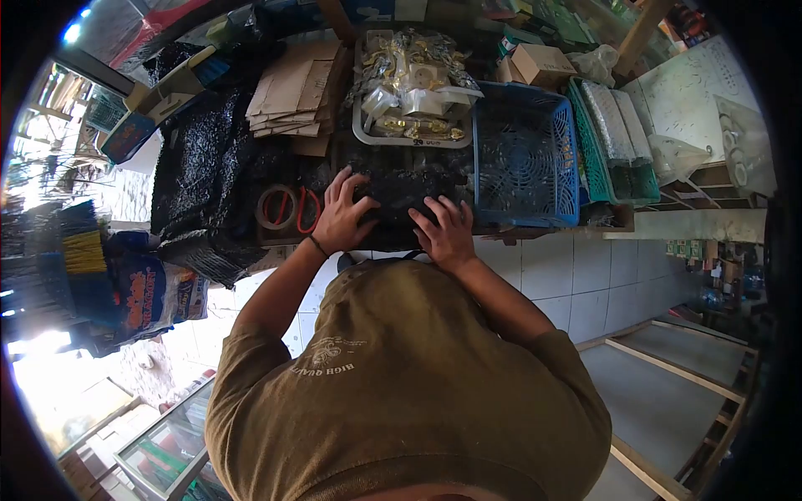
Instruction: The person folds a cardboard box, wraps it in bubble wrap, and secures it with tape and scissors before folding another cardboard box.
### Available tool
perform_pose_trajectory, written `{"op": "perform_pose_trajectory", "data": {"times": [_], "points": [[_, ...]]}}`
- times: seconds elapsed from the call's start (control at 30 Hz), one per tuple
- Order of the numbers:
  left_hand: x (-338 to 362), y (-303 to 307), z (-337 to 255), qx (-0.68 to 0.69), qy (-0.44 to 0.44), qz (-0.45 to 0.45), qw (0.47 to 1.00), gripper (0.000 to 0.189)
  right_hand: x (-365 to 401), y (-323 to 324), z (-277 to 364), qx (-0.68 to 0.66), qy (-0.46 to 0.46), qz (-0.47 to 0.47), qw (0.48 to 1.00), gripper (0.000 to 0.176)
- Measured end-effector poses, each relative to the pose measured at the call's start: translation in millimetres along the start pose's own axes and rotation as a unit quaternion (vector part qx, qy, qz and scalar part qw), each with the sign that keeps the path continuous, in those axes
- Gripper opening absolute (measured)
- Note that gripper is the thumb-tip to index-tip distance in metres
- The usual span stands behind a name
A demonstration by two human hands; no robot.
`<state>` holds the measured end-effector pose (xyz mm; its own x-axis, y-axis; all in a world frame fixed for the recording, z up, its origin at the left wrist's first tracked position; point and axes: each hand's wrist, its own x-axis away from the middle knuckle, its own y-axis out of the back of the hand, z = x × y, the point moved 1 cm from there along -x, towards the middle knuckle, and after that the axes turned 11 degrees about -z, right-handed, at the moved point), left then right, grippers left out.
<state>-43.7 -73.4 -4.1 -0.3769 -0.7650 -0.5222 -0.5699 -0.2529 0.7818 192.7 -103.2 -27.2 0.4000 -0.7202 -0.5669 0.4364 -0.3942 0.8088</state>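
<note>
The left hand (pixel 341 219) and right hand (pixel 449 232) are pressing flat, fingers spread, gripping nothing, on a black wrapped bundle (pixel 401 190) lying at the worktop's (pixel 501 235) near edge, between tape rolls (pixel 280 209) and a blue basket (pixel 526 163).

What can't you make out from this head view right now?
- Contents of the black wrapped package: hidden by its wrap, and by the left hand and right hand spread flat on it.
- Print on the gold packets in the grey tray: too small to read.
- Ground at lower left: washed out by glare.
- Picture corners: cut off by the dark lens rim.
</note>
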Motion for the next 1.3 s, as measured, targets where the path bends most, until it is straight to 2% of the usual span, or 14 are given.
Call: {"op": "perform_pose_trajectory", "data": {"times": [0.03,0.1,0.17,0.23,0.33,0.5,0.57,0.83,1.0,1.1,1.17,1.2,1.23,1.3], "points": [[-7,1,3,-0.001,0.001,-0.002,1.0,0.047,-5,2,-1,0.0,0.002,0.0,1.0,0.051],[-20,1,9,0.071,0.016,0.102,0.992,0.046,-16,5,-2,-0.033,-0.013,0.048,0.998,0.049],[-31,4,7,0.053,0.008,0.11,0.993,0.051,-31,8,-5,-0.046,-0.013,0.07,0.996,0.054],[-38,2,8,0.009,0.026,0.188,0.982,0.061,-48,13,-6,-0.057,-0.016,0.089,0.994,0.059],[-41,0,10,0.011,0.013,0.162,0.987,0.067,-66,15,-12,-0.047,-0.074,0.11,0.99,0.095],[-41,-2,8,-0.007,0.012,0.086,0.996,0.068,-81,11,-23,-0.025,-0.091,0.209,0.973,0.101],[-39,-5,7,-0.018,0.018,0.075,0.997,0.067,-79,6,-25,0.002,-0.058,0.176,0.983,0.098],[-24,-29,17,-0.103,-0.018,-0.018,0.994,0.052,-65,-2,-23,0.03,-0.035,0.089,0.995,0.091],[-10,-23,7,-0.099,-0.016,0.014,0.995,0.043,-40,-9,-18,0.037,-0.022,0.038,0.998,0.087],[0,-17,2,-0.061,-0.016,0.019,0.998,0.038,-25,-8,-13,0.022,-0.003,0.002,1.0,0.079],[11,-17,3,-0.044,-0.027,0.016,0.999,0.038,-18,-5,-9,-0.016,-0.01,-0.032,0.999,0.063],[16,-18,4,-0.061,-0.046,0.021,0.997,0.029,-13,-6,-7,-0.016,-0.012,-0.031,0.999,0.063],[19,-19,5,-0.077,-0.064,0.024,0.995,0.021,-9,-7,-5,-0.021,0.0,-0.041,0.999,0.055],[25,-19,8,-0.077,-0.071,0.023,0.994,0.019,-8,-6,-4,-0.025,0.012,-0.051,0.998,0.047]]}}
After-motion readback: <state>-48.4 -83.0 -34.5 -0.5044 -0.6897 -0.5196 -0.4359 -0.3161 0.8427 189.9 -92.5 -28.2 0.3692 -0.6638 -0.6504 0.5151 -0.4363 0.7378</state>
